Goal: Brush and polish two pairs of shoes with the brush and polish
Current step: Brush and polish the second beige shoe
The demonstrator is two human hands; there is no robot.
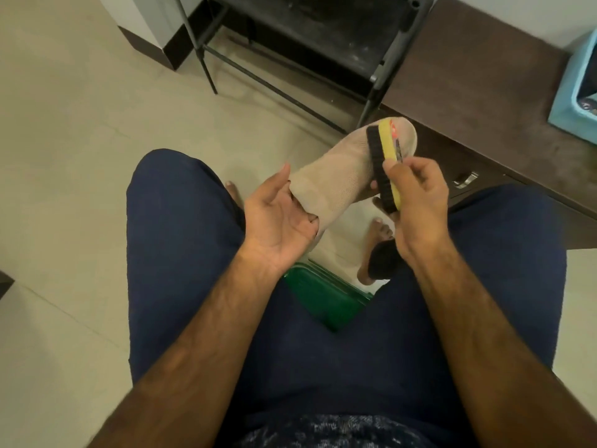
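1. Forearms and dark blue trousers (pixel 181 253) were seen nearest the lens in the head view, with a green seat (pixel 319 302) showing between the knees.
2. Left hand (pixel 277 218): palm was turned up and the fingers were tucked into the shoe's opening. The shoe (pixel 336 169) was held up that way, off the floor and above the gap between the knees.
3. Right hand (pixel 416 195): it was closed around the brush (pixel 386 166), with the thumb on the yellow back and the black bristles turned toward the shoe.
4. The brush was laid along the forefoot, near the toe. Bristle contact looked likely but could not be confirmed.
5. Step judged: dry brushing of one shoe's upper. No polish was seen on the shoe, and no polish tin was identified.
6. Next move judged: strokes along the upper are called for. The left hand must brace the shoe from inside and turn it to present the far side.
7. Shoe appearance: a beige knit slip-on with a pale sole edge. The fabric looked soft, so it would likely give under pressure.
8. A bare foot (pixel 382 227) was seen on the tiled floor (pixel 80 140) below the shoe. A dark object (pixel 384 260) lay beside it, and whether it was another shoe could not be told.
9. Background: a black metal frame (pixel 323 33), a brown cabinet (pixel 484 92) and a blue bin (pixel 578 85) were noted.
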